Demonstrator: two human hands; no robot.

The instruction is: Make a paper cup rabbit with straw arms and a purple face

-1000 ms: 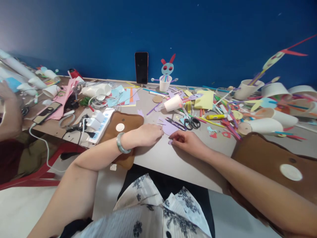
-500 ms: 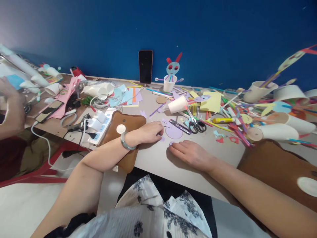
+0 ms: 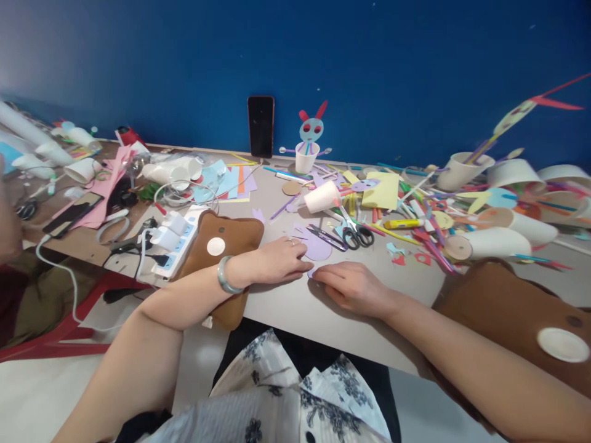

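Observation:
On the table edge in front of me, my left hand (image 3: 281,261) and my right hand (image 3: 354,288) almost meet at the fingertips. A small purple paper piece (image 3: 311,271) shows between them. My right fingers are pressed together on its edge. The bent fingers of my left hand close at its other side, their tips partly hidden. Just beyond lies a larger rounded purple paper cutout (image 3: 319,248). Black-handled scissors (image 3: 357,235) and a dark slim tool (image 3: 327,237), perhaps a craft knife, lie beside that cutout.
A paper cup figure with red ears (image 3: 306,159) and a phone (image 3: 261,127) stand by the blue wall. Left are a brown pouch (image 3: 240,232), a power strip (image 3: 181,247) and another person's arm (image 3: 7,215). Right are paper cups (image 3: 501,243), a yellow marker (image 3: 404,224) and a brown pouch (image 3: 498,301).
My hands have come closer together; my left fingers have moved toward my right fingertips and the small purple paper. The view has turned slightly right.

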